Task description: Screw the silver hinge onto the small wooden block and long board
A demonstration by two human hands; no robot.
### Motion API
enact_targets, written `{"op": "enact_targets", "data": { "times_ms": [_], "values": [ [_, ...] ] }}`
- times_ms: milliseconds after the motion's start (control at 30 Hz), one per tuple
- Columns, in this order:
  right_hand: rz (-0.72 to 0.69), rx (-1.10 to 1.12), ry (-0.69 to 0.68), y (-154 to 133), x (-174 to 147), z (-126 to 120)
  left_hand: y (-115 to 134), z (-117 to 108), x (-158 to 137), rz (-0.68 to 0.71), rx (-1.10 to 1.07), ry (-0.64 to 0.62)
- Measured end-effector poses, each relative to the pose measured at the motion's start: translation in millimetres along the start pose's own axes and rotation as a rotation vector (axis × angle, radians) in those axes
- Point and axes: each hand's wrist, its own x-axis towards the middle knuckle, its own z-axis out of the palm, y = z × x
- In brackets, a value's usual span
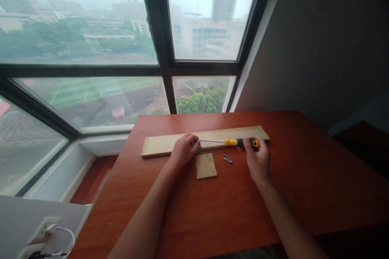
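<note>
My right hand (258, 157) is closed around the black and yellow handle of a screwdriver (232, 142), whose shaft points left, almost level. At the shaft's tip, my left hand (184, 149) pinches a small metal piece (199, 146); its exact kind is too small to make out. Behind both hands a long pale wooden board (161, 145) lies across the table. In front of it, just below my left fingers, lies a small square wooden piece (206, 166) with small holes near its far edge. A few loose screws (227, 159) rest between that piece and my right hand.
The reddish-brown wooden table (219, 210) carries everything. Beyond its far edge stand large windows with a dark frame (165, 48). A grey wall (304, 56) rises at the right. At the lower left, a white plug (51, 228) with a cable sits in a wall socket.
</note>
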Motion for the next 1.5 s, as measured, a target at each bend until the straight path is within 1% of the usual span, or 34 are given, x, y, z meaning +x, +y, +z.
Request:
{"op": "enact_targets", "data": {
  "times_ms": [233,367,567,733,833,900,967,1067,1167,1233,1300,1367,1500],
  "values": [
    [-0.073,-0.153,0.009,5,-2,-4,3,-1,0,-0.017,0.009,0.012],
    [-0.112,-0.214,0.005,2,-3,-3,2,-2,-1,-0.014,0.016,0.01],
    [-0.04,-0.126,0.001,-1,-3,-1,2,-2,0,-0.003,0.03,0.003],
    [-0.065,-0.2,0.002,5,-3,-2,7,-2,0,0.041,0.041,-0.014],
    [-0.075,-0.221,0.01,7,-3,-4,8,-3,0,0.059,0.04,0.002],
    [-0.087,-0.235,0.016,7,-2,-6,8,-4,0,0.026,0.002,0.021],
    [-0.085,-0.235,0.017,7,-2,-8,7,-4,1,-0.039,-0.07,0.043],
    [-0.036,-0.2,-0.038,7,-3,-11,7,-3,1,-0.144,-0.222,0.063],
    [-0.027,-0.202,-0.08,6,-4,-13,7,-1,1,-0.219,-0.377,0.04],
    [-0.039,-0.213,-0.058,6,-4,-14,6,-1,1,-0.238,-0.414,0.026],
    [-0.041,-0.203,-0.018,6,-1,-15,7,-3,1,-0.228,-0.365,0.03],
    [-0.038,-0.183,0.021,7,3,-17,9,-6,1,-0.194,-0.266,0.036],
    [-0.022,-0.147,0.037,8,8,-19,15,-7,1,-0.078,-0.098,0.016]
  ]
}}
